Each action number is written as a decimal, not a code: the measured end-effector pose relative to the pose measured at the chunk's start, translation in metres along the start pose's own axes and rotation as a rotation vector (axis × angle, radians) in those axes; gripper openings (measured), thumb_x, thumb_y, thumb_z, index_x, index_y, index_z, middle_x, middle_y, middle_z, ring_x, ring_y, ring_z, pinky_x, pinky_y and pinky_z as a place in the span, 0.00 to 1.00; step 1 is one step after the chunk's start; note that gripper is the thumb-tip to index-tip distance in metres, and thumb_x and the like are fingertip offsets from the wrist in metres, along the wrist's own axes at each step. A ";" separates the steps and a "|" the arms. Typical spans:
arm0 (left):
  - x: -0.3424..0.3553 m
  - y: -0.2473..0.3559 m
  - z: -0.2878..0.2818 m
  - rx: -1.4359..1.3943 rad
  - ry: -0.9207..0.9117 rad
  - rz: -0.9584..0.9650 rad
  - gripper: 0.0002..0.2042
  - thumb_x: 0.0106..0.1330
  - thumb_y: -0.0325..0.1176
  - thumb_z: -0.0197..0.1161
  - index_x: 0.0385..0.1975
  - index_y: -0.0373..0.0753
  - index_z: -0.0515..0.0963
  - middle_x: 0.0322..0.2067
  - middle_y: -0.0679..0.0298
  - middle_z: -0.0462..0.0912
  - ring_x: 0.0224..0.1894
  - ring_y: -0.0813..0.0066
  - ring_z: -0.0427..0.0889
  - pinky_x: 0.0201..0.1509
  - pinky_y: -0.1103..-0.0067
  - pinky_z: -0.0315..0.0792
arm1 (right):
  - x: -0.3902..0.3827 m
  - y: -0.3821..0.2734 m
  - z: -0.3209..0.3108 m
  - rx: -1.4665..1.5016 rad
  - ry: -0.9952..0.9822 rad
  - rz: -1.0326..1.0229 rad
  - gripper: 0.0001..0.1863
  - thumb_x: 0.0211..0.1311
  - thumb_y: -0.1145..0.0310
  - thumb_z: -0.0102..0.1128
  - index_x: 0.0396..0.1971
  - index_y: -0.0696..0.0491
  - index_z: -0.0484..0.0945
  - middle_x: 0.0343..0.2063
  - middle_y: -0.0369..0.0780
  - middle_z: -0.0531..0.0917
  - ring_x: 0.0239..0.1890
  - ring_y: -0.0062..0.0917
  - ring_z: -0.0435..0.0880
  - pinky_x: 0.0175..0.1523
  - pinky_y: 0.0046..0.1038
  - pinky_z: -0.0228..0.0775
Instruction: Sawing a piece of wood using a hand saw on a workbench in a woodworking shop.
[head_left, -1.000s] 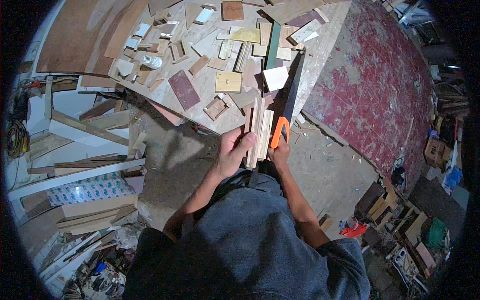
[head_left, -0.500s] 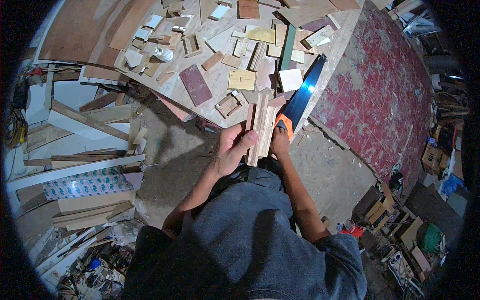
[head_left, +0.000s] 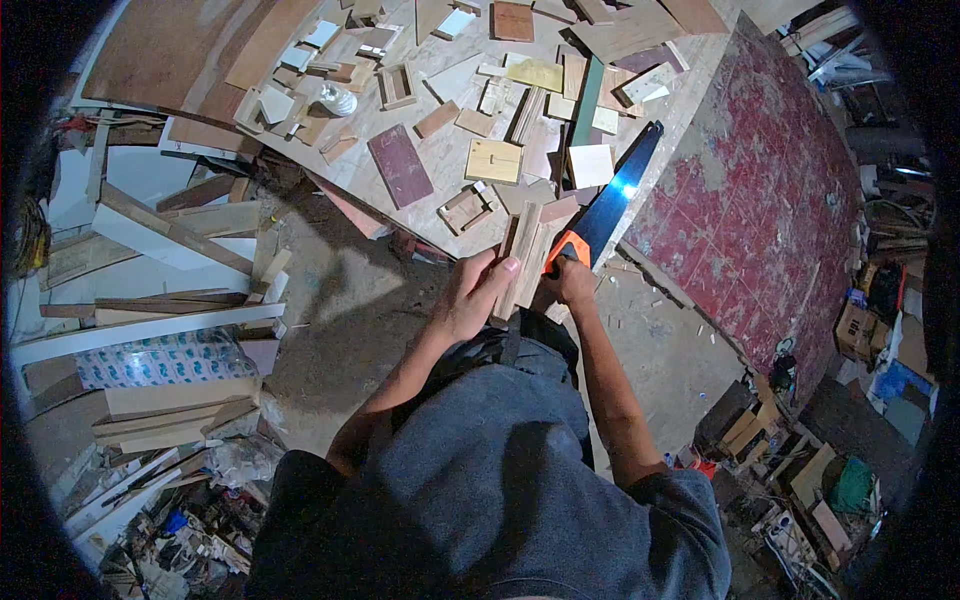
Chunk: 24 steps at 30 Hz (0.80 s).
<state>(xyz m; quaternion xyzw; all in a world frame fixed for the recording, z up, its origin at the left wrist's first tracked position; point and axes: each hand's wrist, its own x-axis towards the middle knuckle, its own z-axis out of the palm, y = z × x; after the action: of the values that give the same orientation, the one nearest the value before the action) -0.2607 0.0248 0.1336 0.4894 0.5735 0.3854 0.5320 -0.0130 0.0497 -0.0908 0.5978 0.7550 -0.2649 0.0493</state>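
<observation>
My left hand is closed around a small bundle of wood strips in front of my waist, its thumb lying across the top. The strips point away from me, their far ends beside the table's near edge. My right hand is wrapped on the orange and black handle of a handsaw. The saw's dark, shiny blade slants away to the far right over the table's corner. Some of the handle is covered by my fingers. Just beyond the strips lies a small open wooden frame.
The table bears several wood offcuts, a purple block, a pale yellow board and a white square piece. A worn red surface spreads to the right. Planks and scraps are piled at left, more clutter at lower right.
The view has shifted slightly, so the table sits a little lower in it. The strips' far ends appear lower, and more of my right hand shows. Both hands keep their hold.
</observation>
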 end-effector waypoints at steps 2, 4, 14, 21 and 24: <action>0.006 -0.017 0.005 0.074 -0.014 -0.034 0.19 0.76 0.45 0.52 0.41 0.31 0.77 0.25 0.56 0.77 0.30 0.72 0.77 0.37 0.70 0.72 | -0.007 -0.006 -0.022 0.000 -0.020 -0.014 0.15 0.63 0.56 0.64 0.35 0.54 0.82 0.30 0.48 0.86 0.32 0.43 0.87 0.37 0.40 0.79; 0.011 -0.052 0.014 0.145 -0.024 -0.068 0.19 0.76 0.45 0.52 0.39 0.30 0.76 0.24 0.53 0.76 0.28 0.67 0.78 0.35 0.68 0.71 | -0.012 -0.019 -0.038 0.355 0.174 0.070 0.20 0.61 0.51 0.68 0.34 0.55 0.85 0.25 0.46 0.86 0.27 0.34 0.87 0.35 0.36 0.79; 0.019 -0.108 0.064 0.317 -0.010 -0.031 0.17 0.74 0.44 0.52 0.35 0.34 0.71 0.24 0.42 0.78 0.32 0.39 0.81 0.34 0.55 0.70 | -0.037 -0.070 -0.077 1.076 0.200 0.029 0.18 0.74 0.60 0.57 0.30 0.60 0.78 0.19 0.36 0.74 0.23 0.21 0.73 0.29 0.30 0.66; 0.052 -0.078 0.092 0.175 0.279 0.069 0.21 0.74 0.46 0.54 0.26 0.32 0.75 0.20 0.48 0.78 0.23 0.47 0.79 0.27 0.62 0.68 | -0.055 -0.083 -0.084 0.790 0.442 -0.301 0.16 0.72 0.64 0.55 0.29 0.62 0.74 0.22 0.53 0.74 0.24 0.45 0.75 0.33 0.40 0.66; 0.062 -0.073 0.106 0.235 0.445 0.168 0.23 0.75 0.42 0.52 0.18 0.32 0.73 0.17 0.48 0.76 0.21 0.45 0.78 0.26 0.60 0.65 | -0.052 -0.079 -0.080 0.847 0.351 -0.029 0.17 0.73 0.63 0.52 0.30 0.62 0.75 0.21 0.53 0.73 0.24 0.43 0.74 0.33 0.38 0.66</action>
<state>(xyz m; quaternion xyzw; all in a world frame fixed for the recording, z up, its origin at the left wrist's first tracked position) -0.1643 0.0599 0.0343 0.4971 0.6745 0.4569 0.2985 -0.0528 0.0294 0.0251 0.5905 0.5855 -0.4454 -0.3319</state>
